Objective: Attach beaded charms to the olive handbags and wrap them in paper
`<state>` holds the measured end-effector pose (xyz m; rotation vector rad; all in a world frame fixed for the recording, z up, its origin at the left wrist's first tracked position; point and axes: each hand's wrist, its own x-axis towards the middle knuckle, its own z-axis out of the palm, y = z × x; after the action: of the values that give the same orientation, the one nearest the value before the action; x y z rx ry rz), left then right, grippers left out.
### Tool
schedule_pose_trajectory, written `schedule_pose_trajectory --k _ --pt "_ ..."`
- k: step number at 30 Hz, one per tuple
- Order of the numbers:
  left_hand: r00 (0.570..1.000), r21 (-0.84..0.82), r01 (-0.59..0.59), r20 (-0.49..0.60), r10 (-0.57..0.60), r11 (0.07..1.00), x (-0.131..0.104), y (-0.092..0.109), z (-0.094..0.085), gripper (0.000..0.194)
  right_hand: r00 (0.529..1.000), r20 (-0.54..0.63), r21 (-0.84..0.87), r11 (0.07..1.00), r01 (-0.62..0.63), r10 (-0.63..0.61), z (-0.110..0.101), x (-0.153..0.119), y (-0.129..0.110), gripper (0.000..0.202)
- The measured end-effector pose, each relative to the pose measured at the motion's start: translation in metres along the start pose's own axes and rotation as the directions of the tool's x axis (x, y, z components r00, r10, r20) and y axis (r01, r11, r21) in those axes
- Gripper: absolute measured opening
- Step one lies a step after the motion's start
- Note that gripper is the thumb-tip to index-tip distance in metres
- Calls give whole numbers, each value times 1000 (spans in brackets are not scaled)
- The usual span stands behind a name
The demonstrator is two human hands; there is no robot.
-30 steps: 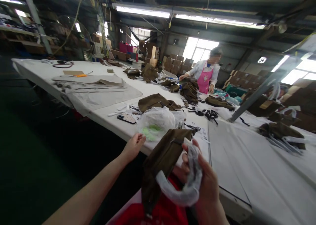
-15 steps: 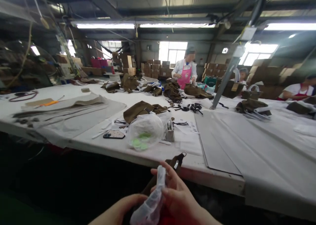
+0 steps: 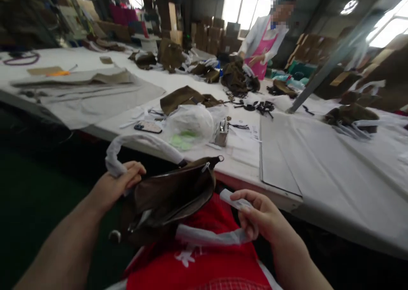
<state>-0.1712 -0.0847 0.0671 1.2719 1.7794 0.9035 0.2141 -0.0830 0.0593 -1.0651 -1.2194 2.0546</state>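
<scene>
- Olive-brown fabric handbag point(image 3: 174, 188) had come fully into sight, held low before the near edge of the long white-topped table point(image 3: 245, 154) and above the wearer's bright red apron point(image 3: 204, 264); half a second earlier it had been mostly hidden behind the hands. Whether its far corner touched the table could not be told.
- Its mouth now gaped upward, with the dark lining showing between the two sides. For the work, that probably meant the inside could be checked or reached, and that both sides were under control.
- The far handle, a curved strap wrapped in white film point(image 3: 146, 140), arched up on the left, while the near handle, a matching white-wrapped strap point(image 3: 210, 235), looped toward the right. They had been spread apart, which likely kept them clear of the mouth.
- The bare left hand point(image 3: 123, 181) had parted from its partner and was closed around the far handle's lower end; the bare right hand point(image 3: 259, 211) pinched the near handle between thumb and fingers.
- Smallest, a silver zip pull point(image 3: 205, 167) sat at the mouth's far corner, beside a small metal ring point(image 3: 221, 158).
</scene>
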Motion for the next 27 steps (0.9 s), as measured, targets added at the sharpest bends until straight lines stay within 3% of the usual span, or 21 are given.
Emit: schedule_pose_trajectory --k 2,4,5,7,9,11,13,14,17,19,22,25,27 --pt "997 118 33 67 -41 992 0 6 3 43 993 69 -135 987 -90 100 -4 -1 3 56" --pt "990 265 35 125 -71 964 1 6 15 40 989 60 -400 911 -98 133 -5 8 6 49" --pt "986 312 32 147 -82 949 2 5 21 40 992 37 -568 819 -77 119 -5 14 5 44" --pt "980 340 20 179 -86 940 2 0 32 45 999 21 -850 526 -3 39 -5 27 -2 33" --pt "979 333 23 185 -89 943 1 -5 38 57 993 66 -966 244 88 -95 -1 39 -17 27" --pt "974 328 34 199 -105 944 -1 -7 42 57 958 155 -978 100 183 -241 10 52 -35 24" --pt "957 321 47 257 -135 946 -4 -7 46 41 910 292 -943 70 326 -295 27 69 -48 25" --pt "947 312 56 284 -150 948 -6 -7 48 35 883 387 -904 80 420 -265 38 79 -50 26" --pt "946 289 75 283 -159 955 -11 -5 53 37 767 638 -759 114 642 -68 70 113 -38 27" --pt "960 263 72 242 -138 962 -14 -7 52 39 731 680 -733 98 673 65 87 131 -21 27" --pt "969 209 90 207 -134 974 -15 -14 43 39 746 646 -760 42 648 162 104 142 -4 25" --pt "964 124 127 219 -152 984 -16 -21 33 41 812 583 -812 -12 583 -27 112 142 -8 25" --pt "959 68 129 247 -142 989 -16 -23 29 45 815 561 -824 -5 566 -149 114 144 -16 27"
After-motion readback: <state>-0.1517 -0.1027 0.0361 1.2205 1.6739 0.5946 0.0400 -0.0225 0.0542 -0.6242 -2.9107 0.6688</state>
